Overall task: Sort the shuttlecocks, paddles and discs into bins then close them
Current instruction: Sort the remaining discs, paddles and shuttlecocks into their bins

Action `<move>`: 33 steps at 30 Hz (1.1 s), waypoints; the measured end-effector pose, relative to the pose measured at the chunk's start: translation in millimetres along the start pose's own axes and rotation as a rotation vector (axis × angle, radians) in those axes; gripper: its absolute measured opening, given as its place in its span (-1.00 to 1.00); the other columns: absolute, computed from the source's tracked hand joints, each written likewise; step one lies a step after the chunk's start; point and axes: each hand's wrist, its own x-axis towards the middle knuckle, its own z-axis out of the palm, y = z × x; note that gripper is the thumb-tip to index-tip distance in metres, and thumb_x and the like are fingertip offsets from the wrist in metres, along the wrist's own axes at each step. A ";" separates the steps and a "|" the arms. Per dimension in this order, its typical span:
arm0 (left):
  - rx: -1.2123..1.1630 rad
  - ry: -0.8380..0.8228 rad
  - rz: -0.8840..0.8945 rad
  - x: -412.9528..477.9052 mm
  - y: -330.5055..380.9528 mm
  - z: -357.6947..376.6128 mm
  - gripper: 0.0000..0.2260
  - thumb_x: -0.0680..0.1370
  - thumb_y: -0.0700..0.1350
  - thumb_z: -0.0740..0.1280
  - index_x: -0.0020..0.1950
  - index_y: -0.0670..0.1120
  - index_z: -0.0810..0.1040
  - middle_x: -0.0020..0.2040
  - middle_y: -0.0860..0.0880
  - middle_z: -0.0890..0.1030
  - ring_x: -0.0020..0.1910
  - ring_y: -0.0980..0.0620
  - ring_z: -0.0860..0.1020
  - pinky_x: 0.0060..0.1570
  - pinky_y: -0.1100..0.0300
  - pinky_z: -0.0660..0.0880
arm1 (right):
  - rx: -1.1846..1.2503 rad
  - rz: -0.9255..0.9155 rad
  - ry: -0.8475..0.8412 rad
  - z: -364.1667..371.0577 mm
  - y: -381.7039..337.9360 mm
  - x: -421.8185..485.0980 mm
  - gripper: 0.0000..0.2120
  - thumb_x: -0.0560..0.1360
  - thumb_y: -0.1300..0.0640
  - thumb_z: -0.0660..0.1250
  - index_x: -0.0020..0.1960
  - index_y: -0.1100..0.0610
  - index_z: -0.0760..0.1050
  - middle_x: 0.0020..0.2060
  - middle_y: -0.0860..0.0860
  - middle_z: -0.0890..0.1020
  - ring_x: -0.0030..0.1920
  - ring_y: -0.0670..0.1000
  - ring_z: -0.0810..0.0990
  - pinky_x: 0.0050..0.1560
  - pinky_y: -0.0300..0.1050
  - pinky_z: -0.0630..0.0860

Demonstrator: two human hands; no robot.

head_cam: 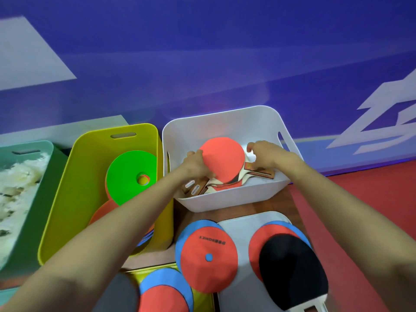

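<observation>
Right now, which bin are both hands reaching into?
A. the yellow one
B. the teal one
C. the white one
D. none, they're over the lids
C: the left hand and right hand are both inside the white bin, at opposite edges of the red paddle that tops the pile there.

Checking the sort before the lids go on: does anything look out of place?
Yes. A black paddle rests on a red-and-blue disc on the white lid, outside any bin. In the yellow bin, the green disc leans tilted instead of lying flat.
</observation>
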 end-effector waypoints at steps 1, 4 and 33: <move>-0.058 0.061 0.039 -11.4 2.4 -4.1 -0.25 0.37 -0.08 0.51 0.46 -0.15 0.21 0.39 -0.18 0.27 0.34 -0.15 0.35 0.27 0.10 0.33 | 0.057 -0.018 0.064 -3.4 -3.7 -10.1 -0.51 0.43 0.03 0.40 0.30 0.11 0.37 0.20 0.10 0.48 0.18 0.12 0.47 0.12 -0.03 0.42; -0.124 0.263 0.212 -61.0 4.9 -7.5 -0.40 0.44 -0.11 0.45 0.42 -0.13 0.30 0.39 -0.13 0.33 0.35 -0.05 0.33 0.23 0.24 0.22 | 0.224 -0.126 0.255 -11.8 -19.2 -51.4 -0.58 0.45 0.09 0.39 0.28 0.09 0.41 0.18 0.07 0.51 0.18 0.05 0.48 0.14 -0.09 0.39; -0.880 0.391 -0.365 -158.1 -133.8 194.0 -0.51 0.35 -0.40 0.42 0.22 -0.27 0.35 0.12 -0.21 0.53 0.13 -0.18 0.53 0.11 0.00 0.48 | 0.411 0.162 0.071 223.4 -109.7 -140.1 -0.33 0.37 0.05 0.45 0.34 0.21 0.21 0.28 0.14 0.33 0.28 0.18 0.31 0.25 -0.08 0.22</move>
